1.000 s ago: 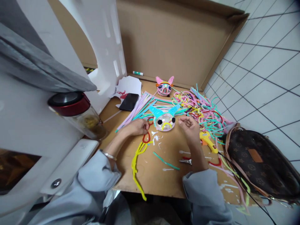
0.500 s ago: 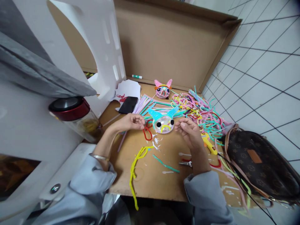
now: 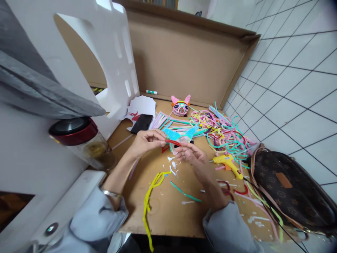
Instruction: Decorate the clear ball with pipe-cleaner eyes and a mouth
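A red pipe cleaner (image 3: 173, 142) is stretched between my two hands. My left hand (image 3: 149, 142) pinches its left end between thumb and fingers. The right end is gripped in the fingers of my right hand (image 3: 191, 154). Just behind lies a craft animal head with blue ears (image 3: 193, 131), its face mostly hidden by my fingers and the pipe cleaner. Below my hands are white scraps (image 3: 172, 170), a bent yellow pipe cleaner (image 3: 146, 205) and a short teal pipe cleaner (image 3: 185, 192). Scissors with dark red handles (image 3: 226, 189) lie partly under my right forearm.
A yellow glue gun (image 3: 229, 164) and a brown handbag (image 3: 292, 189) are at right. Tangled pipe cleaners (image 3: 226, 133) and a finished pink-eared head (image 3: 180, 107) sit further back. A phone (image 3: 142, 123) and a lidded jar (image 3: 92, 140) stand left. A cardboard wall (image 3: 181, 56) closes the back.
My hands have come together from either side of the blue-eared head. A red pipe cleaner is now held between them. My right forearm has moved left, uncovering more of the glue gun and scissors.
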`<act>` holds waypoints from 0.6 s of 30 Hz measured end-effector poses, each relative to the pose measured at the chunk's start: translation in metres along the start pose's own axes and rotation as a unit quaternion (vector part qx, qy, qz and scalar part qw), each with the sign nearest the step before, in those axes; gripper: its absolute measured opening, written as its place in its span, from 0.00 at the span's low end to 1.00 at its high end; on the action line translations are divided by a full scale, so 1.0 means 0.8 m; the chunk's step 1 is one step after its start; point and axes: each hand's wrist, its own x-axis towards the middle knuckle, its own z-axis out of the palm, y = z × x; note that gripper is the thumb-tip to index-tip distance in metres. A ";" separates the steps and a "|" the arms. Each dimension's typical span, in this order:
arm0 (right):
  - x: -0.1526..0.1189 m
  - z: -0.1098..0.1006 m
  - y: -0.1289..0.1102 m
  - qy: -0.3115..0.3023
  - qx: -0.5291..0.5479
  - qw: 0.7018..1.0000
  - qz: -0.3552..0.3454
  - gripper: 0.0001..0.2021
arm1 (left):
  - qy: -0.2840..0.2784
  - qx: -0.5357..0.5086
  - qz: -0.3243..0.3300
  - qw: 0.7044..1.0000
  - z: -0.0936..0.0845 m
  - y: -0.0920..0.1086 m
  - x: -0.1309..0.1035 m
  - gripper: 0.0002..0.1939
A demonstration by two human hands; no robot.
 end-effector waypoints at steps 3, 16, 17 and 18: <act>0.004 0.001 0.003 0.042 0.012 0.999 -0.016 0.17 | -0.035 0.029 -0.009 0.999 -0.002 0.000 0.000 0.13; 0.030 0.010 -0.004 0.149 -0.224 0.952 -0.146 0.09 | 0.030 -0.050 -0.086 0.995 0.005 -0.017 0.003 0.20; 0.031 0.007 -0.006 0.160 -0.262 0.934 -0.183 0.08 | 0.032 -0.060 -0.100 0.993 0.003 -0.021 0.004 0.21; 0.032 0.004 -0.007 0.170 -0.301 0.913 -0.217 0.08 | 0.028 -0.067 -0.114 0.991 0.002 -0.024 0.005 0.22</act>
